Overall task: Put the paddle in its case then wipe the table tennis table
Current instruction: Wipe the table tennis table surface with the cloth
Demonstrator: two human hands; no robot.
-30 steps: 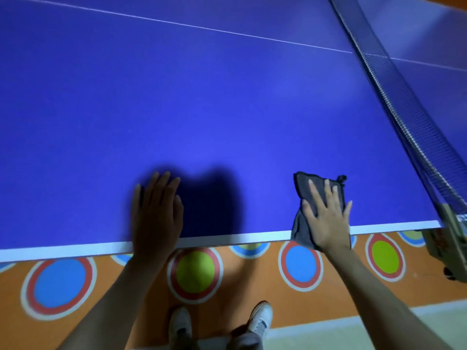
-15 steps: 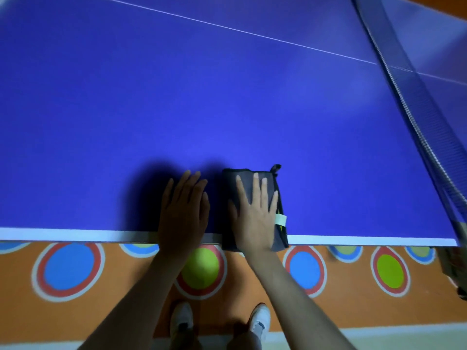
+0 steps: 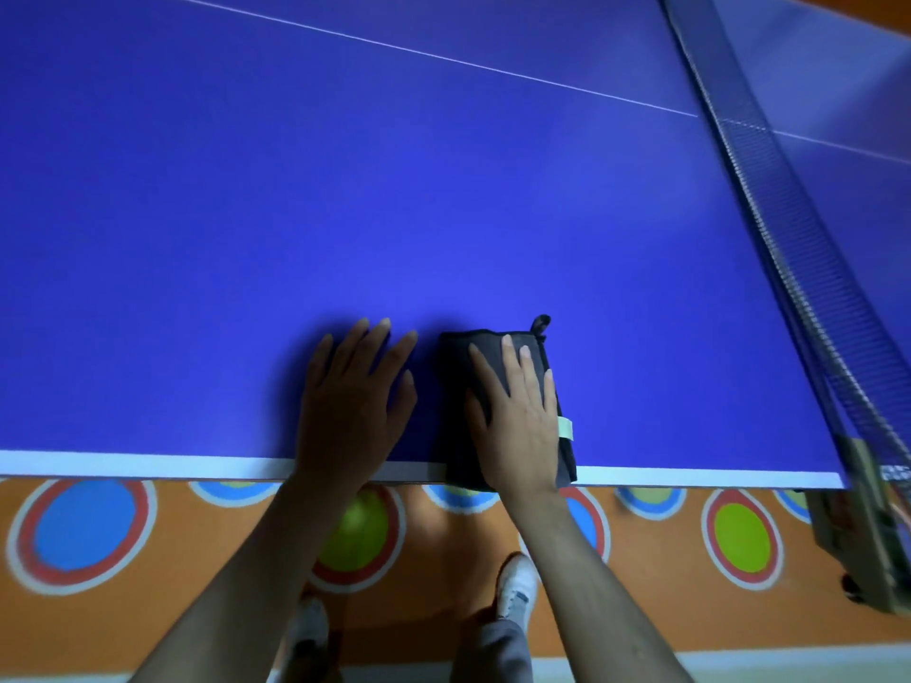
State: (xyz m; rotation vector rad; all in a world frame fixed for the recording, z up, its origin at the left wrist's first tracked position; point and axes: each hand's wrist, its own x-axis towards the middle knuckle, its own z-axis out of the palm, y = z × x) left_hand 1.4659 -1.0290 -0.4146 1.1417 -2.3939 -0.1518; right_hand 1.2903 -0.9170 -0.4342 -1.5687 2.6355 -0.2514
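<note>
Cloth (image 3: 510, 406) lengthwise away from table edge (image 3: 148, 463)

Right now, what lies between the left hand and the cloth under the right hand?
Nothing: in the head view only a narrow strip of bare blue table separates the left hand from the dark cloth under the right hand.

The room is dim, and the blue surface (image 3: 345, 214) is brightest in a soft patch at centre frame, fading darker toward the upper left and upper right corners. A dark, soft-edged shadow pools on it around the left hand (image 3: 352, 406), which itself reads as much darker than the right hand (image 3: 517, 421), so light seems to fall from the right. No hard glare shows. The wide lens bends the white centre line and the near edge. The net (image 3: 808, 268) at the right and the floor circles along the bottom look smeared and soft.
</note>
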